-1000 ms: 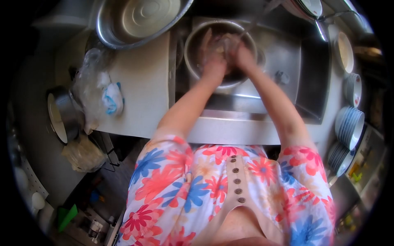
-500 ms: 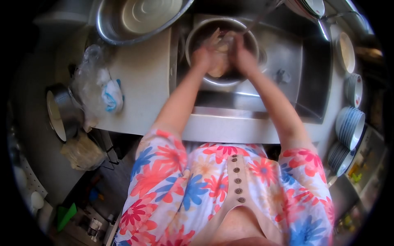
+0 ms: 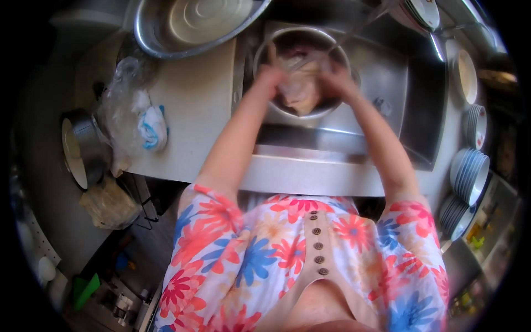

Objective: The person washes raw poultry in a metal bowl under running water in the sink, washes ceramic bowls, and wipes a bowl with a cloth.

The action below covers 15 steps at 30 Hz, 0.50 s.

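A round steel basin (image 3: 301, 114) stands in the sink (image 3: 387, 77). Inside it is a pale pinkish piece of raw meat (image 3: 302, 93), perhaps poultry, blurred by motion. My left hand (image 3: 268, 78) grips its left side, one finger pointing up along the basin wall. From the right, my right hand (image 3: 336, 80) closes on the meat, its fingers smeared and partly hidden. Dark reddish contents show at the back of the basin. A thin faucet spout (image 3: 362, 25) slants down toward the basin from the upper right.
A large metal bowl (image 3: 148, 41) stands at the back left of the counter (image 3: 191, 110). Plastic bags (image 3: 119, 105) and a blue-and-white cloth (image 3: 152, 128) lie left, near a pot (image 3: 97, 146). Stacked bowls (image 3: 470, 174) and plates (image 3: 477, 126) line the right edge.
My hands have spread slightly apart, and more of the meat shows between them toward the near rim. The whole view has shifted a little.
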Tool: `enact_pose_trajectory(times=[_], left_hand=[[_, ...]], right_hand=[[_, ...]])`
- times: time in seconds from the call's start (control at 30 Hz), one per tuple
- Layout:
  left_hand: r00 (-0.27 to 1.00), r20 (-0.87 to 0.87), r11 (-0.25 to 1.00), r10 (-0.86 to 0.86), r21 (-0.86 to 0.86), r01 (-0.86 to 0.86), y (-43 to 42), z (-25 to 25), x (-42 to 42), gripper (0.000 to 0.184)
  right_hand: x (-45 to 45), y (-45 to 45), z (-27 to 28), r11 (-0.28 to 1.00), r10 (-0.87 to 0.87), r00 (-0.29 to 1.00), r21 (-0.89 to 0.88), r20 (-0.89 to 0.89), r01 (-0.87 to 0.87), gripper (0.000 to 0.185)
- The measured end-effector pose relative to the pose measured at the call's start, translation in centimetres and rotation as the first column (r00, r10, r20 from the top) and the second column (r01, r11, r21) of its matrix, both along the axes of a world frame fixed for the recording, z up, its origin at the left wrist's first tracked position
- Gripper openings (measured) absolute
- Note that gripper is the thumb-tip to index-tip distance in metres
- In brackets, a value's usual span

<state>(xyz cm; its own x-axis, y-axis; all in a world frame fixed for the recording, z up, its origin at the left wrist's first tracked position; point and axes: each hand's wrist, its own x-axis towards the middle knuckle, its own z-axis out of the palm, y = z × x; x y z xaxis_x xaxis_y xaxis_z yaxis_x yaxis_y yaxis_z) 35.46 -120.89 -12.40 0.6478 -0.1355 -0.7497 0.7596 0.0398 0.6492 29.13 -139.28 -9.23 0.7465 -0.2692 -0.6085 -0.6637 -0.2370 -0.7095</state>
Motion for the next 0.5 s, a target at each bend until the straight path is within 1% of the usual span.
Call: enact_pose_trajectory(times=[0.03, 0.07, 0.1, 0.13, 0.17, 0.2, 0.23, 0.27, 0.3, 0.37, 0.4, 0.47, 0.5], left_hand=[[0.999, -0.015, 0.995, -0.046, -0.085, 0.044, 0.4, 0.0, 0.4, 0.017], [0.995, -0.027, 0.982, -0.092, -0.170, 0.086, 0.7, 0.4, 1.0, 0.016], [0.990, -0.035, 0.959, -0.138, -0.255, 0.125, 0.7, 0.9, 1.2, 0.015], [0.961, -0.156, 0.947, -0.228, -0.267, 0.181, 0.7, 1.3, 0.6, 0.008], [0.961, -0.179, 0.936, -0.211, -0.321, 0.146, 0.4, 1.4, 0.0, 0.008], [0.959, -0.203, 0.922, -0.197, -0.372, 0.110, -0.2, 1.4, -0.5, 0.010], [0.956, -0.229, 0.904, -0.184, -0.422, 0.073, -0.6, 1.4, -1.2, 0.014], [0.939, -0.267, 0.934, -0.216, -0.338, 0.118, -1.0, 3.4, -1.6, 0.024], [0.928, -0.253, 0.919, -0.275, -0.352, 0.176, -1.0, 3.3, -1.7, 0.025], [0.895, -0.217, 0.879, -0.389, -0.377, 0.291, -0.9, 2.8, -1.6, 0.031], [0.884, -0.252, 0.885, -0.393, -0.366, 0.289, -1.1, 2.7, -1.9, 0.038], [0.890, -0.146, 0.833, -0.431, -0.444, 0.330, -1.3, 2.7, -2.8, 0.041], [0.892, -0.090, 0.805, -0.443, -0.479, 0.352, -1.2, 3.8, -3.4, 0.043]], right_hand=[[0.0, -0.7, 0.3, 0.988, -0.046, 0.995, 0.142, -0.084, 0.058, 0.049], [-0.3, -1.0, 1.4, 0.975, -0.003, 0.997, 0.221, -0.077, 0.020, 0.030], [-0.7, -1.2, 0.9, 0.973, -0.024, 0.998, 0.229, -0.057, 0.037, 0.026], [-1.1, -1.3, -0.1, 0.970, -0.046, 0.998, 0.236, -0.037, 0.053, 0.024], [-1.2, -1.1, 0.1, 0.967, -0.069, 0.998, 0.246, -0.013, 0.070, 0.022], [-1.2, -0.6, 0.9, 0.992, -0.070, 0.997, 0.104, -0.023, 0.072, 0.024], [-1.2, -0.6, 0.9, 0.993, -0.063, 0.998, 0.101, -0.011, 0.064, 0.024], [-1.3, -0.7, 0.9, 0.994, -0.056, 0.998, 0.098, -0.001, 0.056, 0.024], [-1.4, -0.7, 1.0, 0.994, -0.048, 0.999, 0.094, 0.008, 0.047, 0.024], [-1.4, -0.7, 1.7, 0.988, -0.080, 0.996, 0.127, -0.048, 0.085, 0.025], [-1.4, -0.6, 2.1, 0.984, -0.084, 0.994, 0.152, -0.068, 0.094, 0.025], [-1.3, -0.7, 2.6, 0.976, -0.072, 0.993, 0.198, -0.093, 0.089, 0.024], [-1.1, -0.8, 2.7, 0.973, -0.056, 0.994, 0.219, -0.095, 0.075, 0.024]])
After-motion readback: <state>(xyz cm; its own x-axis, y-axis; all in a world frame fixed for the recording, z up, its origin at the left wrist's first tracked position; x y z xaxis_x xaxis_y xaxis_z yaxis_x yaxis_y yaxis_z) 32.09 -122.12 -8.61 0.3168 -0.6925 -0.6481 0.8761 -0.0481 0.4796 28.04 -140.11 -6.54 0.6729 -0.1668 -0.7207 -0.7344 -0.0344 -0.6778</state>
